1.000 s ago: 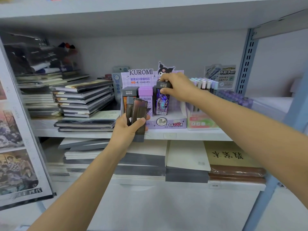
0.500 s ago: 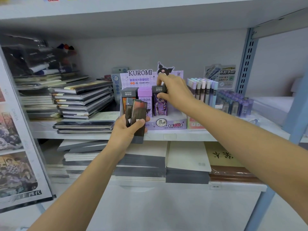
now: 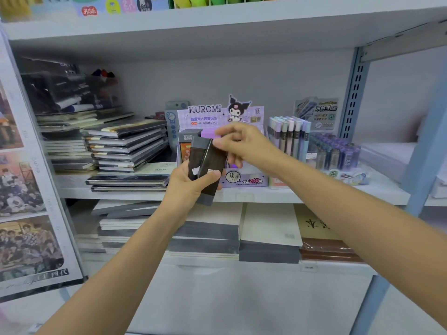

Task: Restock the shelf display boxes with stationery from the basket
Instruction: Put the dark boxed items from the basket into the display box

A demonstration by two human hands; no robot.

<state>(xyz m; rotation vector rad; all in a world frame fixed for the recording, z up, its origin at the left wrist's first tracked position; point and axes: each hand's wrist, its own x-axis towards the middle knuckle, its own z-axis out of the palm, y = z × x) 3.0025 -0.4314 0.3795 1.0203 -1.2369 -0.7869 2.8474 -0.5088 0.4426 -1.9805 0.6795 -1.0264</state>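
dark lead cases [image 3: 208,161], upright, tops tilted right: left hand [image 3: 189,189] grips them, right hand [image 3: 246,146] pinches one's top.

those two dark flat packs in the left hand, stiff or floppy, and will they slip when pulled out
The dark packs are probably stiff: they stand straight above the left hand with no sag. Their glossy faces show glare, so they may slide against each other. Likely light, since one hand's grip holds both.
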